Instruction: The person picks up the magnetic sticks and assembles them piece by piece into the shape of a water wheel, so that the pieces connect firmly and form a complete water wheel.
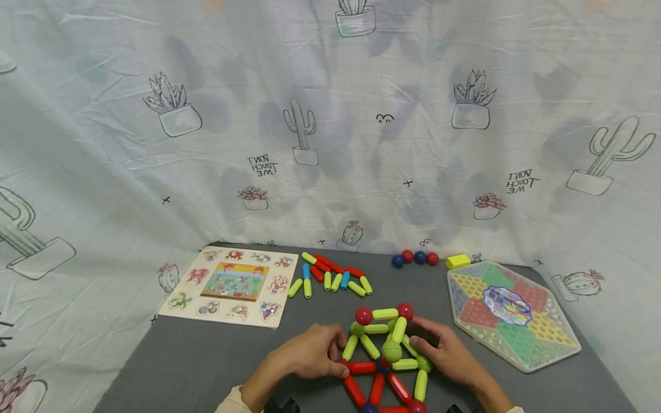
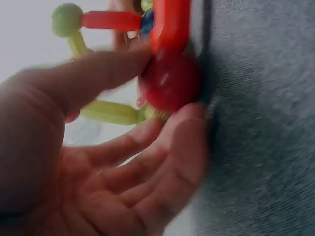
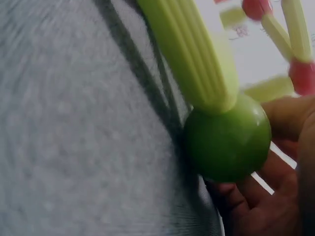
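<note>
A frame of magnetic rods and balls stands on the dark table, with a base of red rods (image 1: 363, 367) and yellow-green rods (image 1: 405, 364). Above the base rise more yellow-green rods, topped by red balls (image 1: 364, 316) and a green ball (image 1: 392, 351). My left hand (image 1: 316, 353) pinches the red corner ball (image 2: 170, 81) at the frame's left side between thumb and fingertips. On the opposite side, my right hand (image 1: 448, 350) has its thumb and fingers round the green corner ball (image 3: 227, 140); its fingertips are partly hidden behind that ball.
Loose rods (image 1: 336, 281) in red, yellow-green and blue lie behind the frame. Farther back are several red and blue balls (image 1: 420, 257) and a yellow block (image 1: 458, 261). A picture puzzle board (image 1: 191, 298) lies left, a hexagonal checkers board (image 1: 511, 312) right. A patterned curtain (image 1: 330, 189) hangs behind.
</note>
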The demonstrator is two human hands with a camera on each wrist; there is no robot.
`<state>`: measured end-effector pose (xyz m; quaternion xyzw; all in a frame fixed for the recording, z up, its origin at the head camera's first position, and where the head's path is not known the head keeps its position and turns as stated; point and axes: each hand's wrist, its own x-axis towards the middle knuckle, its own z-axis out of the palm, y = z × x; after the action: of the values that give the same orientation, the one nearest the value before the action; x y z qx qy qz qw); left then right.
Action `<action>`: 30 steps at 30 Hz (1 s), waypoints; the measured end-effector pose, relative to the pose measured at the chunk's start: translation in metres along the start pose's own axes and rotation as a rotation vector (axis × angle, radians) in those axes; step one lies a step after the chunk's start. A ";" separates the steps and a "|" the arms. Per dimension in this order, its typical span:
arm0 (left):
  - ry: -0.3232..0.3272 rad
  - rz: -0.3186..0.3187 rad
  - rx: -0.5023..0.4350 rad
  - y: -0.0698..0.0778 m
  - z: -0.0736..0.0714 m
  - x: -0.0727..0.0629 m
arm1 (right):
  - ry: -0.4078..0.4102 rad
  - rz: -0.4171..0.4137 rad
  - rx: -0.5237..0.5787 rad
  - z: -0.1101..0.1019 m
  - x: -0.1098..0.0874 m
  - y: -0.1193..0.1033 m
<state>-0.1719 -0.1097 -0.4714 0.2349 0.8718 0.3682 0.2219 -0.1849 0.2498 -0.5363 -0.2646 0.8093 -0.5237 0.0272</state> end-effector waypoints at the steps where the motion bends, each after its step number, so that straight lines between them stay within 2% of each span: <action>1: 0.025 0.007 -0.001 -0.001 0.001 0.002 | 0.005 0.008 0.007 0.000 0.000 0.000; 7: 0.198 0.065 -0.033 -0.009 0.006 0.018 | 0.112 -0.021 -0.013 -0.003 -0.003 0.007; 10: 0.230 0.094 -0.049 -0.016 0.007 0.030 | 0.106 -0.024 -0.004 -0.006 -0.005 0.008; 13: 0.207 0.125 -0.070 -0.026 0.001 0.037 | 0.071 -0.019 0.011 -0.010 -0.007 0.007; 15: 0.179 0.152 -0.091 -0.033 -0.008 0.038 | 0.036 -0.005 0.032 -0.013 -0.008 0.007; 18: 0.160 0.193 -0.128 -0.043 -0.031 0.035 | -0.014 0.005 0.054 -0.016 -0.010 0.007; 22: 0.239 0.234 -0.165 -0.061 -0.062 0.033 | -0.053 -0.008 0.081 -0.020 -0.009 0.009; 24: 0.302 0.229 -0.129 -0.068 -0.074 0.034 | -0.062 -0.018 0.100 -0.021 -0.009 0.010; 26: 0.342 0.200 -0.054 -0.073 -0.082 0.036 | -0.062 -0.028 0.109 -0.021 -0.009 0.012; 28: 0.348 0.166 0.072 -0.075 -0.085 0.039 | -0.061 -0.041 0.116 -0.021 -0.009 0.013; 30: 0.326 0.154 0.206 -0.076 -0.085 0.043 | -0.051 -0.048 0.115 -0.021 -0.010 0.015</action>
<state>-0.2722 -0.1777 -0.4835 0.2596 0.9087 0.3261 0.0242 -0.1889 0.2765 -0.5415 -0.2952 0.7703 -0.5630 0.0505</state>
